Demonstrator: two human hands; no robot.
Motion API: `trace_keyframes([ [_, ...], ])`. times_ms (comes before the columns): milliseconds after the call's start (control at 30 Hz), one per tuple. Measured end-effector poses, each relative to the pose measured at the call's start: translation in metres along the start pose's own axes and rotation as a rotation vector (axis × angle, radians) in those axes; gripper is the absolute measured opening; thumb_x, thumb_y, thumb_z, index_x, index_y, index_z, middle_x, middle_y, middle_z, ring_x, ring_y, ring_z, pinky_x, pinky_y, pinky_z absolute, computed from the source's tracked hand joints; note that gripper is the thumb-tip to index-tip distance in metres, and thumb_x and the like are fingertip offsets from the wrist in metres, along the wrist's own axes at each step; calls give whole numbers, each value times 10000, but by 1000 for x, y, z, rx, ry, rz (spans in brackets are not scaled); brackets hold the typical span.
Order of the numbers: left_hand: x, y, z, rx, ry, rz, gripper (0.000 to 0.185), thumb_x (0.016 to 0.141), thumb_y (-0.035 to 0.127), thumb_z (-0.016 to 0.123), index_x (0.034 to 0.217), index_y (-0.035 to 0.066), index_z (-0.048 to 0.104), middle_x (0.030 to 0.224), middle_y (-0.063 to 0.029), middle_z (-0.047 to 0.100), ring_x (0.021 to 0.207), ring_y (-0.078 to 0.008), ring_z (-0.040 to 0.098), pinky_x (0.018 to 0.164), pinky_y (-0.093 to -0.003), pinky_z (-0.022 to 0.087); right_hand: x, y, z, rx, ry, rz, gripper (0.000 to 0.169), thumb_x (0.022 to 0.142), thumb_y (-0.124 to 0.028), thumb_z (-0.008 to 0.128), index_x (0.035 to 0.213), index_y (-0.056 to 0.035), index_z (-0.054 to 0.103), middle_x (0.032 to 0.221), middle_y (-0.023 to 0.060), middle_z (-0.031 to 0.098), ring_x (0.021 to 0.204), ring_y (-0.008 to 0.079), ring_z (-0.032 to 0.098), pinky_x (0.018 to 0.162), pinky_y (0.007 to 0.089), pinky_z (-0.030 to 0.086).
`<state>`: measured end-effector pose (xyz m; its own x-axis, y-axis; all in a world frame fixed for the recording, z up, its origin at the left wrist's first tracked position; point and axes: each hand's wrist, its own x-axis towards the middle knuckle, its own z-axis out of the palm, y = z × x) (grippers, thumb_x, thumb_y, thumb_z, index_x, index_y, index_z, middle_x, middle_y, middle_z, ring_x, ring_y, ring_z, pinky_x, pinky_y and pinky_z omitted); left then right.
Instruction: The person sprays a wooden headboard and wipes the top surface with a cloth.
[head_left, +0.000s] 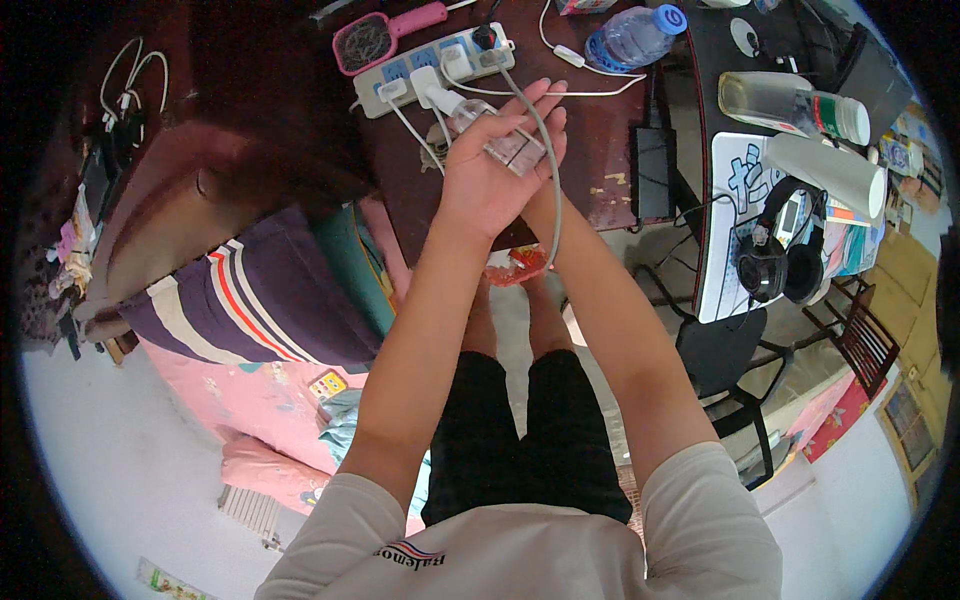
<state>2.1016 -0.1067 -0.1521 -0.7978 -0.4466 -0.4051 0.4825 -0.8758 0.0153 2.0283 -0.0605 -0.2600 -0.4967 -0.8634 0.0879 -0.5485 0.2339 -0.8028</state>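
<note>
A small clear bottle (516, 150) with a squared base lies across the palm of my left hand (480, 187). Its white top (444, 100) points up and left, towards the power strip (412, 67). My left thumb bends over the bottle's middle. My right hand (559, 139) is under and behind the left one and mostly hidden; whether it grips anything does not show. A grey cable (556, 195) runs from the strip across the fingers and loops down past my right wrist. Several white plugs (455, 61) sit in the strip, on a dark red table (592, 165).
At the table's far side are a pink hairbrush (367, 41) and a plastic water bottle (634, 39). A black power adapter (652, 172) lies by the right edge. Headphones (806, 270) and a jar (795, 105) rest on the right-hand desk. A black chair (724, 352) stands below it.
</note>
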Motion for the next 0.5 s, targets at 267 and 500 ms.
trace_keyframes([
  [267,-2,2,-3,-18,-3,-7,589,901,143,556,1449,-47,454,1550,-189,428,1205,-229,604,1053,-410,461,44,44,-61,25,77,-28,436,753,-102,770,1143,-18,593,1123,243,647,1035,429,637,851,470,540],
  [500,-5,3,-3,-73,17,-10,581,902,142,556,1439,-55,457,1524,-184,460,1217,-237,597,1073,-427,448,32,49,-95,-250,222,122,427,759,-95,766,1144,-37,590,1069,220,639,975,458,626,809,513,521],
])
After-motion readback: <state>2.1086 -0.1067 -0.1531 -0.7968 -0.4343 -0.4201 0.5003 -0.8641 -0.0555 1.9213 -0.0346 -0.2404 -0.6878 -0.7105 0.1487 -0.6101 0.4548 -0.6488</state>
